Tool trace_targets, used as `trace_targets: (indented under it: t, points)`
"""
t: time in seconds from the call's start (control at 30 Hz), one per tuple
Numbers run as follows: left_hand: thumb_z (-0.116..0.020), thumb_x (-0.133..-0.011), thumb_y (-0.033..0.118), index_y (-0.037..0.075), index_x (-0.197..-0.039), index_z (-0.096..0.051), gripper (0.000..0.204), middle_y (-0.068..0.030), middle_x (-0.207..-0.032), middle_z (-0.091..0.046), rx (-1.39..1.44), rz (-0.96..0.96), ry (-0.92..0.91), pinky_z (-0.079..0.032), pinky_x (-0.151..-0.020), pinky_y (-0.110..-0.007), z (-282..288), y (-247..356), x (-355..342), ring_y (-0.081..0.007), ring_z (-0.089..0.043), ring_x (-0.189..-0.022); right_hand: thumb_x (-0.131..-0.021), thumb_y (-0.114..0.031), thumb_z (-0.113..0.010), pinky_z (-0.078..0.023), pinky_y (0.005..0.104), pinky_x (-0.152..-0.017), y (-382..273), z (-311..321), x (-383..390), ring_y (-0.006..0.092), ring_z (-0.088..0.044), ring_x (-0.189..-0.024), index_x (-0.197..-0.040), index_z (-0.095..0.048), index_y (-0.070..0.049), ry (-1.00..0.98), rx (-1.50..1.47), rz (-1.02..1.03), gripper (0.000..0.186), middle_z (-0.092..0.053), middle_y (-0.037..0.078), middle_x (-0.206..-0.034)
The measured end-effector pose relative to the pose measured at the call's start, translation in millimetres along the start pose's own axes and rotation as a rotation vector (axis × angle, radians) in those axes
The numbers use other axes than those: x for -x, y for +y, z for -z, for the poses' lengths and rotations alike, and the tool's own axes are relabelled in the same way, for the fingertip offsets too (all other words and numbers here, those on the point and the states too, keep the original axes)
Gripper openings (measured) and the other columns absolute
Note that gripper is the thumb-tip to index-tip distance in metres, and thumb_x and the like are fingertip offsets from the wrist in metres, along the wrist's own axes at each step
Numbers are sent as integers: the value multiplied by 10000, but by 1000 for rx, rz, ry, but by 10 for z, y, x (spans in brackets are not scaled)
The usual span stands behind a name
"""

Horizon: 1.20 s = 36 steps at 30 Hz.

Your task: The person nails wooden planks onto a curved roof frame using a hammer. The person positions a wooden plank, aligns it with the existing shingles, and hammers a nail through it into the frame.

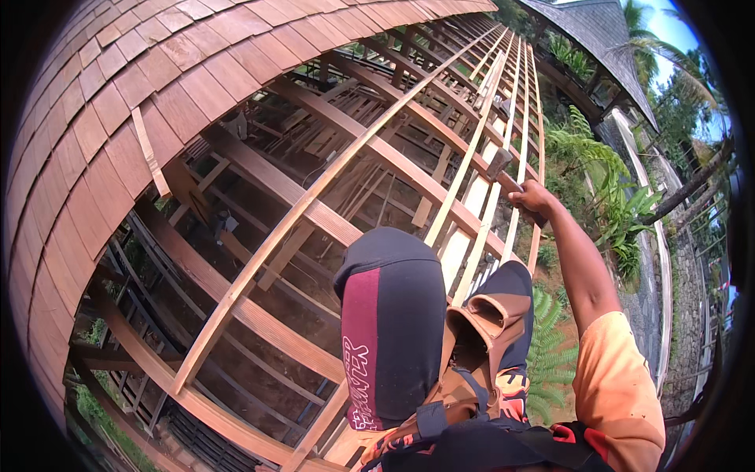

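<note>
My right hand (533, 200) is closed round the handle of a hammer (500, 165). The hammer's blocky head points up and away, over the pale battens at the roof's right edge. Below it, long thin battens (511, 169) run side by side into the distance across the reddish-brown rafters (409, 177). I cannot make out my left hand anywhere in the view. A brown tool pouch (495, 322) hangs open at my waist, between my dark-trousered legs (397, 315).
Overlapping wooden shingles (118, 118) cover the roof at left, with a loose wood strip (149, 153) lying on them. Wide gaps between the rafters show a deep drop with timbers below. Ferns (605, 173), a stone wall (688, 315) and another roof (602, 39) stand to the right.
</note>
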<state>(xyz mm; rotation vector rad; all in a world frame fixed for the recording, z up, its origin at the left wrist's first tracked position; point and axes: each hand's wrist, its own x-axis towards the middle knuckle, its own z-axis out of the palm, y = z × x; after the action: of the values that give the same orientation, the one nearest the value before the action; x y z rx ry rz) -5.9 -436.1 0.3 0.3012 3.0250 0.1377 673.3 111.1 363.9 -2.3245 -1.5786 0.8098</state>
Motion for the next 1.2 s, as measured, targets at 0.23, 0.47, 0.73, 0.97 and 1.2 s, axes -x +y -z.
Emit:
trace_targets:
  t: [0.23, 0.47, 0.73, 0.97, 1.2]
  points:
    - [-351, -1028, 331, -123, -1087, -552, 501, -332, -1024, -621, 153, 213, 40, -441, -843, -588, -221, 968, -20, -481, -591, -934, -952, -172, -676, -465, 332, -446, 894, 322, -432, 165, -561, -494, -781, -610, 17, 32, -177, -168, 263, -606, 72, -641]
    - [-408, -990, 261, -89, -1237, -602, 470, -312, -1175, -645, 952, 504, -179, -518, -962, -518, -619, 3629, -389, -438, -632, -1112, -975, -176, -640, -504, 294, -518, 591, 972, -187, 124, -579, -589, -972, -577, 16, 49, -451, -41, 202, -613, 46, -759]
    - [-382, -975, 345, -66, -1096, -695, 530, -267, -1104, -697, 565, 773, -90, -540, -911, -535, -238, 4305, -96, -412, -679, -1035, -985, -214, -636, -487, 267, -525, 147, 1818, 1023, 105, -564, -596, -988, -525, -52, 308, -377, -10, 196, -581, 30, -759]
    - [-378, -975, 353, -70, -1115, -686, 541, -266, -1130, -687, 446, 712, -54, -535, -920, -529, -246, 4111, -129, -412, -669, -1051, -970, -172, -648, -475, 246, -496, -48, 728, 540, 84, -547, -562, -1039, -519, -36, 366, -660, -86, 199, -557, 11, -750]
    - [-375, -976, 361, -74, -1133, -677, 552, -264, -1156, -677, 371, 779, -17, -529, -929, -522, -338, 4206, -232, -413, -660, -1067, -954, -141, -662, -485, 266, -487, -368, -343, -579, 104, -577, -562, -1043, -546, 11, 39, -559, -167, 210, -598, 39, -773]
